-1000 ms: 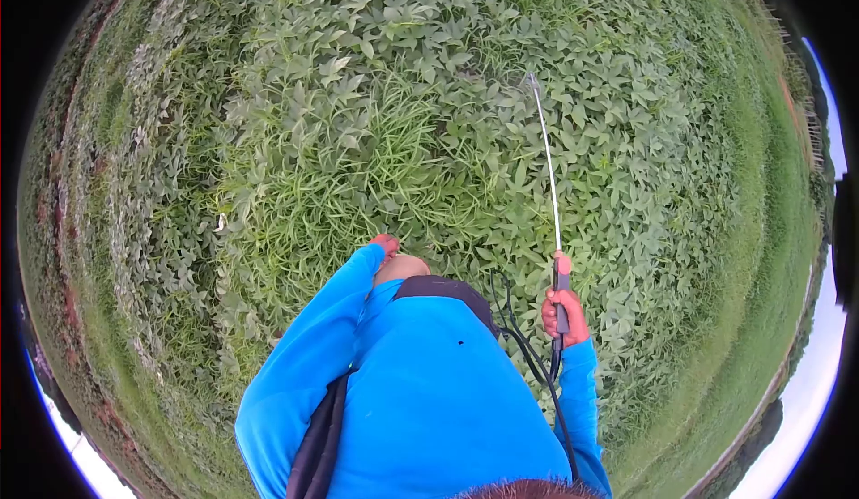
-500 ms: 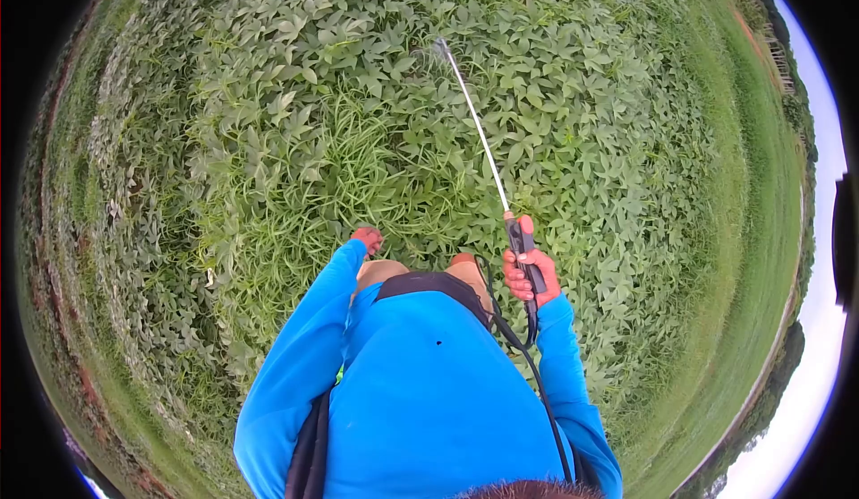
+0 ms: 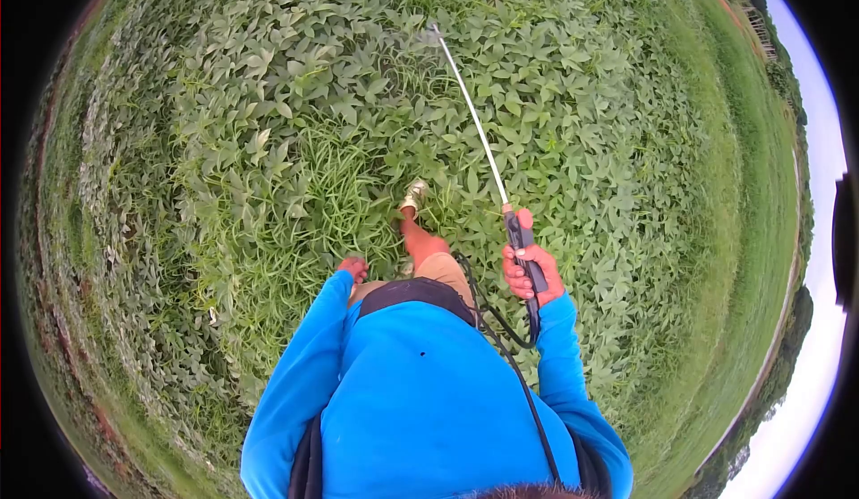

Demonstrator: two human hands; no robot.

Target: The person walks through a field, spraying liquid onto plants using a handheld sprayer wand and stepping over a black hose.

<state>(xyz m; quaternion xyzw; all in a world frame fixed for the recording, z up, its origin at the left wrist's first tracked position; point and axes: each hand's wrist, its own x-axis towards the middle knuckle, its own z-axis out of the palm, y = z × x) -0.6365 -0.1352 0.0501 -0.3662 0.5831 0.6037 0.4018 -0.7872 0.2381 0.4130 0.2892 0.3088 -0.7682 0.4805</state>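
My right hand (image 3: 535, 271) is wrapped around the dark trigger handle of a spray lance (image 3: 474, 119). The lance's thin metal tube points forward over the leaves, and a faint mist shows around its nozzle (image 3: 435, 29). From the handle's lower end, a black hose (image 3: 523, 374) loops down and runs back along my right side. My left hand (image 3: 355, 269) hangs by my left thigh, its fingers loosely curled and nothing visible in them. Low, broad-leaved plants (image 3: 573, 132) spread under the lance.
Grassy tufts (image 3: 335, 172) grow among the plants in front of me. My right foot (image 3: 413, 193) is among the leaves. A grass strip (image 3: 761, 195) runs along the right side, with trees (image 3: 778, 60) beyond. Dark straps (image 3: 309, 445) hang at my sides.
One leg has swung forward, so its shoe now shows among the leaves. My left hand has moved back toward my body. The lance tip sits slightly farther forward and left.
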